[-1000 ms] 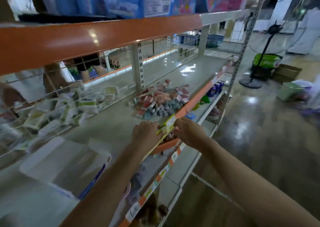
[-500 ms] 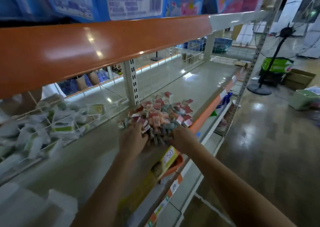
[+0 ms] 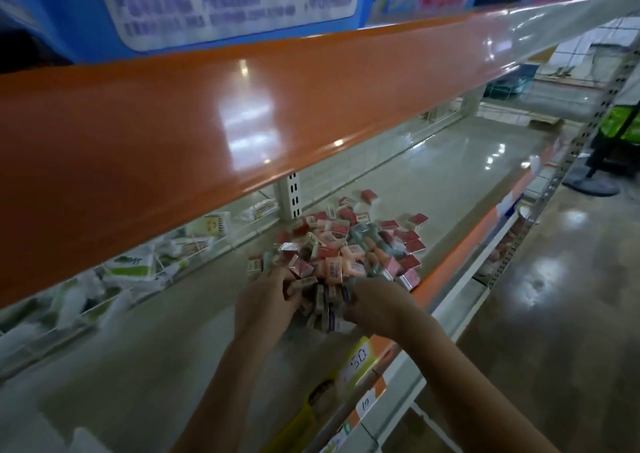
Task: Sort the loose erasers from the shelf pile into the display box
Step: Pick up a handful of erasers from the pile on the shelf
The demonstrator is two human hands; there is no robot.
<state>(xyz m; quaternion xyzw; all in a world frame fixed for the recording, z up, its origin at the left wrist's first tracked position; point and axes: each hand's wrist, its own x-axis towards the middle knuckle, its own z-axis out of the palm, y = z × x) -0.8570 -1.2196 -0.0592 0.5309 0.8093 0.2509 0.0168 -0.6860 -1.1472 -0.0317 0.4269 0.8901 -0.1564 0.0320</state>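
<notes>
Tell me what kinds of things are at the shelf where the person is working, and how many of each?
Hands: 2, the left hand and right hand, both at the near edge of the pile.
Eraser pile: 1 heap of red, pink and grey-blue erasers, too many and too blurred to count singly.
Yellow display box: 1, at the shelf's front edge.
Handwritten price tags: 2, "50" and "10".
Total: 6.

A pale grey-green shelf (image 3: 433, 189) with an orange front edge carries the goods. A pile of erasers (image 3: 349, 248) in red, pink and grey wrappers lies on it, reaching from near the back upright to the front edge. Along the front edge, nearer the left end, a yellow display box (image 3: 346, 373) sits with a handwritten "50" tag. Behind the wire back panel, white and green packets (image 3: 135, 265) lie in a row.
</notes>
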